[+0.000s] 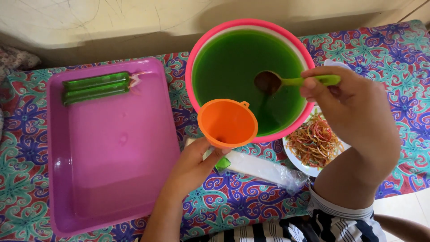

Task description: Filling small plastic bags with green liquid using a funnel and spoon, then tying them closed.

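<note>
Striped black-and-white cloth of the person's clothing fills the lower edge of the view. Just beyond it, the left hand is closed around the spout of a bright orange plastic funnel, whose spout sits in the mouth of a narrow clear plastic bag lying on the patterned blue, green and purple tablecloth; a little green liquid shows in the bag just under the funnel. To the left rests a large, shallow purple plastic tray, and at its far corner lie two long sealed tubes filled with green liquid, side by side and touching. On the right, a white plate holds a heap of thin multicoloured rubber bands, partly hidden by the right forearm. Farther off, the right hand pinches the handle of a green plastic ladle, its bowl dipped in the green liquid. That liquid fills a round pink-rimmed basin, which stands just behind the funnel. Behind it runs a pale wall.
</note>
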